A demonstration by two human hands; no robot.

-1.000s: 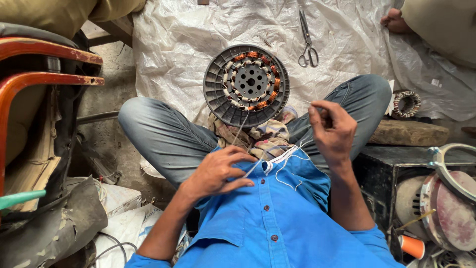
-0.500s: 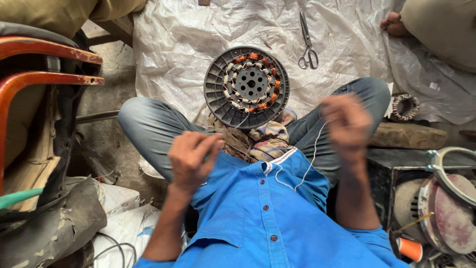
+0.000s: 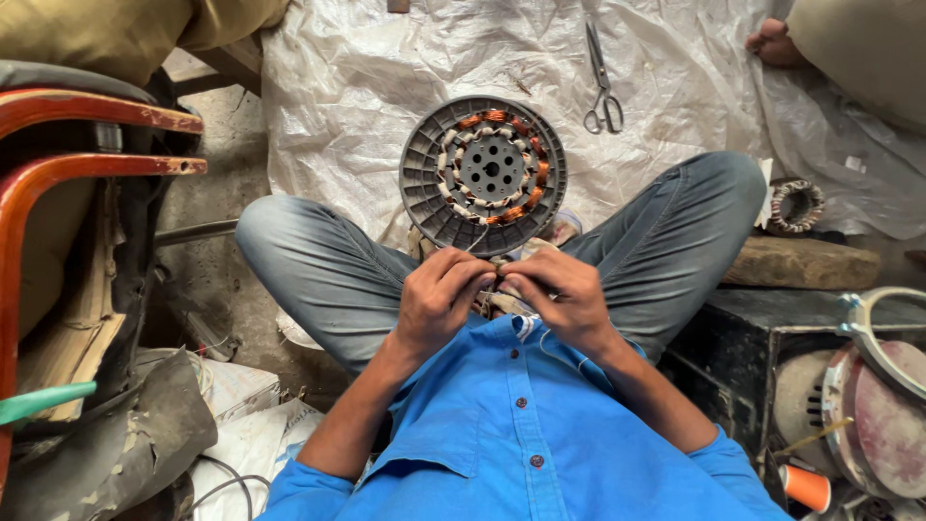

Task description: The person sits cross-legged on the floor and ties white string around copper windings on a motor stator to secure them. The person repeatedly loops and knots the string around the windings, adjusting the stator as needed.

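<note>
Holding: thin wire is pinched between both hands, fingertips met over the lap.
Left hand (image 3: 436,299): closed on wire.
Right hand (image 3: 564,299): closed on wire.
Stator (image 3: 483,174): propped between knees, just above hands.
Scissors (image 3: 602,82): laid on plastic sheet (image 3: 338,87), well apart.

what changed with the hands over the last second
Both hands came together at the lap: the left hand rose and moved inward, the right hand dropped from its raised spot, fingertips now meeting just below the round grey stator with copper windings. The stator and the metal scissors stayed put.
</note>
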